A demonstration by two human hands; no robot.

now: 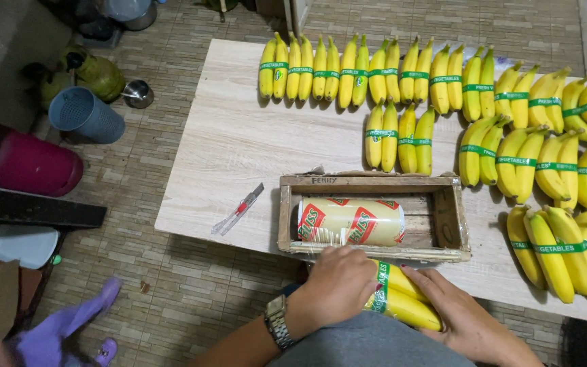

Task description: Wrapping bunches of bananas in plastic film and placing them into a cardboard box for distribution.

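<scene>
Head view looked down on a pale wooden table (239,143) set on a tiled floor. Both hands worked at the near table edge on a small bunch of bananas (402,299) with a green band, held low, just below a wooden box (375,182) holding a roll of cling film (351,221).

Left hand (334,285), a wristwatch (276,323) on its wrist, lay palm-down over the bunch's left end, fingers curled and pressed against the fruit. Right hand (460,316) cupped the bunch from the right and beneath, thumb along the top, fingers hidden under it. Both forearms came in from the bottom edge, close together.

Risks, as judged: the bunch sat off the table edge, carried only by the hands, so a loosened hold could drop it to the floor. Firm pressure from the left palm could bruise the fruit. Film looked thin and could tear or bunch up if pulled unevenly against the box's front edge.

A utility knife (239,209) lay on the table left of the box, well apart from the hands. Many banded banana bunches (443,88) lay in rows across the far and right side of the table.
</scene>
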